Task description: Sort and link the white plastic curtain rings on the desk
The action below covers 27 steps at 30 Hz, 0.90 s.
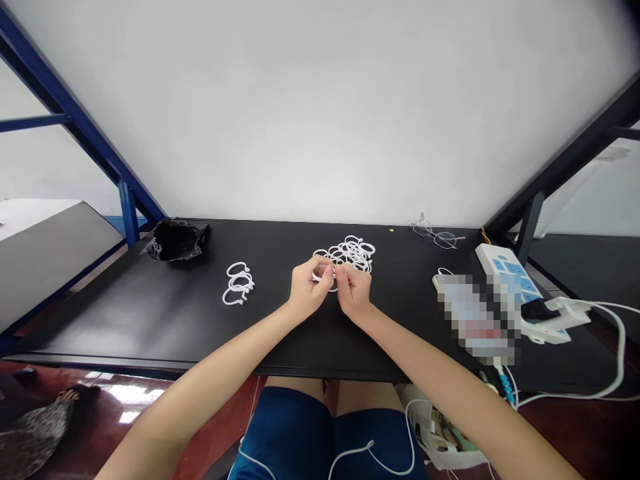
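Note:
My left hand [307,288] and my right hand [354,288] meet above the black table, thumbs and fingertips nearly touching. Between them they pinch a white plastic ring [316,277], mostly hidden by my fingers. Just behind my hands lies a loose pile of similar white rings [356,252], partly covered by my fingers. Off to the left, a smaller group of white rings [240,281] lies overlapping; gaps and small knobbed ends show on several of these.
A crumpled black plastic bag [176,241] stands open at the back left of the table [150,313]. Eyeglasses [439,235] lie at the back right. A blurred-out phone [475,319], a power strip [515,270] and white cables [621,347] occupy the right side.

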Each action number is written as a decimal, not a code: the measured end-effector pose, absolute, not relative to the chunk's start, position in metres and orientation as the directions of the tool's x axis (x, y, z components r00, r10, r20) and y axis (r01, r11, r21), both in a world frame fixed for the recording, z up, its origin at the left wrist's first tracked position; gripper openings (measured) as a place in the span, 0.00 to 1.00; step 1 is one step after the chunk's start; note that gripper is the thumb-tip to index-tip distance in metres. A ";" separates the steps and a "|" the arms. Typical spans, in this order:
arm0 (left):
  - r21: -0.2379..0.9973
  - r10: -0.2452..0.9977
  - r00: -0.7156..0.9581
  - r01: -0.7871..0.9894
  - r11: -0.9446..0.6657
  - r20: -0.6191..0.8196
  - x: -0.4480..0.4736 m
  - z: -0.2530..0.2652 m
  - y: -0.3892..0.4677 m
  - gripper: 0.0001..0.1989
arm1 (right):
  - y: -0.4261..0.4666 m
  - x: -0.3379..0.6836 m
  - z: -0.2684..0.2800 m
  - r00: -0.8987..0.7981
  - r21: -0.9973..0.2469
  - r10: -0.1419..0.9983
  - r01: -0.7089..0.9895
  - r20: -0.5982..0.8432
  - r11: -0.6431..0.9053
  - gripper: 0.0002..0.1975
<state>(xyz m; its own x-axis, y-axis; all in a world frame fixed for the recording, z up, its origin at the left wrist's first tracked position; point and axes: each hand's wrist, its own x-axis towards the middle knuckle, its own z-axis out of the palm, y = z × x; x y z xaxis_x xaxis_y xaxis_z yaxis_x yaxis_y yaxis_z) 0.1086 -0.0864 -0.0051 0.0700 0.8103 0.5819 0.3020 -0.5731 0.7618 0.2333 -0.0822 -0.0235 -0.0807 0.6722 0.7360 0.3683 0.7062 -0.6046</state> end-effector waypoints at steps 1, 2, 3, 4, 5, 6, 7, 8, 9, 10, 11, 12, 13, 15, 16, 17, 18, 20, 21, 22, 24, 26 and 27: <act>0.751 0.797 0.064 0.299 -0.589 0.600 0.109 -0.006 -0.087 0.12 | -0.083 0.233 -0.023 -0.086 -0.591 0.659 0.367 0.747 0.718 0.21; 0.736 0.782 0.064 0.297 -0.608 0.620 0.109 -0.007 -0.088 0.11 | -0.083 0.234 -0.022 -0.091 -0.573 0.643 0.370 0.761 0.731 0.21; 0.718 0.763 0.066 0.293 -0.631 0.643 0.109 -0.007 -0.088 0.11 | -0.083 0.234 -0.021 -0.096 -0.549 0.621 0.377 0.778 0.746 0.21; 0.698 0.741 0.065 0.289 -0.655 0.669 0.109 -0.008 -0.088 0.10 | -0.083 0.234 -0.021 -0.097 -0.520 0.594 0.384 0.799 0.763 0.21; 0.676 0.716 0.062 0.285 -0.680 0.695 0.109 -0.008 -0.089 0.10 | -0.083 0.235 -0.020 -0.098 -0.488 0.562 0.390 0.821 0.781 0.21; 0.653 0.691 0.057 0.279 -0.704 0.720 0.109 -0.009 -0.089 0.09 | -0.083 0.235 -0.020 -0.099 -0.457 0.530 0.393 0.842 0.798 0.21; 0.633 0.669 0.053 0.272 -0.724 0.742 0.109 -0.009 -0.089 0.09 | -0.083 0.235 -0.020 -0.098 -0.429 0.499 0.388 0.861 0.816 0.20; 0.617 0.649 0.050 0.266 -0.741 0.759 0.109 -0.009 -0.088 0.08 | -0.083 0.235 -0.019 -0.099 -0.407 0.475 0.380 0.875 0.830 0.20; 0.604 0.636 0.050 0.262 -0.752 0.770 0.109 -0.009 -0.088 0.07 | -0.083 0.235 -0.019 -0.099 -0.392 0.457 0.375 0.884 0.840 0.19; 0.597 0.629 0.051 0.263 -0.758 0.776 0.109 -0.009 -0.088 0.07 | -0.084 0.235 -0.019 -0.101 -0.382 0.447 0.373 0.889 0.845 0.19; 0.593 0.625 0.052 0.264 -0.761 0.779 0.110 -0.009 -0.088 0.07 | -0.084 0.235 -0.018 -0.101 -0.375 0.440 0.375 0.892 0.848 0.19; 0.590 0.622 0.052 0.267 -0.762 0.781 0.110 -0.009 -0.088 0.07 | -0.084 0.234 -0.018 -0.102 -0.371 0.436 0.377 0.894 0.849 0.19; 0.587 0.620 0.051 0.269 -0.763 0.783 0.110 -0.009 -0.089 0.07 | -0.085 0.234 -0.017 -0.103 -0.368 0.434 0.379 0.895 0.849 0.19; 0.584 0.616 0.045 0.272 -0.765 0.786 0.110 -0.008 -0.089 0.07 | -0.086 0.235 -0.017 -0.105 -0.369 0.436 0.380 0.894 0.848 0.19; 0.582 0.614 0.042 0.273 -0.766 0.789 0.110 -0.008 -0.090 0.07 | -0.086 0.235 -0.016 -0.105 -0.371 0.438 0.381 0.893 0.847 0.19; 0.580 0.612 0.038 0.274 -0.767 0.790 0.111 -0.008 -0.090 0.06 | -0.086 0.235 -0.016 -0.106 -0.370 0.439 0.385 0.892 0.845 0.19; 0.580 0.611 0.036 0.276 -0.766 0.791 0.111 -0.008 -0.091 0.06 | -0.087 0.235 -0.016 -0.108 -0.368 0.440 0.393 0.891 0.842 0.19; 0.585 0.616 0.034 0.276 -0.763 0.787 0.111 -0.007 -0.092 0.06 | -0.087 0.234 -0.017 -0.114 -0.358 0.436 0.408 0.893 0.840 0.19; 0.589 0.620 0.033 0.275 -0.760 0.784 0.111 -0.007 -0.092 0.06 | -0.087 0.234 -0.017 -0.117 -0.351 0.431 0.412 0.895 0.841 0.19; 0.594 0.624 0.032 0.274 -0.756 0.780 0.111 -0.007 -0.092 0.06 | -0.087 0.234 -0.018 -0.117 -0.345 0.425 0.412 0.897 0.843 0.19; 0.603 0.632 0.032 0.267 -0.752 0.774 0.111 -0.008 -0.092 0.06 | -0.086 0.234 -0.019 -0.114 -0.344 0.421 0.407 0.900 0.846 0.18; 0.612 0.639 0.037 0.249 -0.750 0.768 0.111 -0.009 -0.091 0.06 | -0.084 0.234 -0.020 -0.116 -0.357 0.431 0.393 0.895 0.847 0.18; 0.619 0.644 0.039 0.237 -0.748 0.764 0.111 -0.009 -0.090 0.06 | -0.083 0.234 -0.020 -0.119 -0.366 0.437 0.379 0.891 0.850 0.18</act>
